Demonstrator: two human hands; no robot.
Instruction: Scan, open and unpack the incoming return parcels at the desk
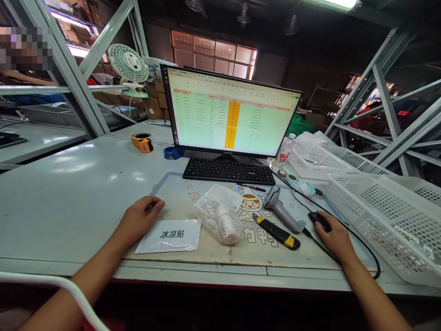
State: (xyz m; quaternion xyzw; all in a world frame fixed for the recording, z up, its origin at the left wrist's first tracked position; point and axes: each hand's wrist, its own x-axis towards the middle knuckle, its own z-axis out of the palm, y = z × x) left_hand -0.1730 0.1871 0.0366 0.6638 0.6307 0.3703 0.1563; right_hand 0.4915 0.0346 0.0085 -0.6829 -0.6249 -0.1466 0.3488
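My right hand (334,236) lies over a black computer mouse (319,221), its fingers wrapped around it at the right of the desk mat. My left hand (142,216) rests on the desk with its fingers curled in and nothing visible in them. Beside it lies a flat white packet (168,236) with dark Chinese lettering. Between the hands sits a bubble-wrapped item (220,218), a pale tube or bottle shape inside. A black and yellow utility knife (277,233) and a grey barcode scanner (284,211) lie to its right.
A monitor (229,115) showing a spreadsheet stands behind a black keyboard (227,171). White plastic baskets (386,207) line the right side. Orange (142,143) and blue (172,152) tape items lie left of the monitor. The scanner's cable (324,246) runs near my right wrist.
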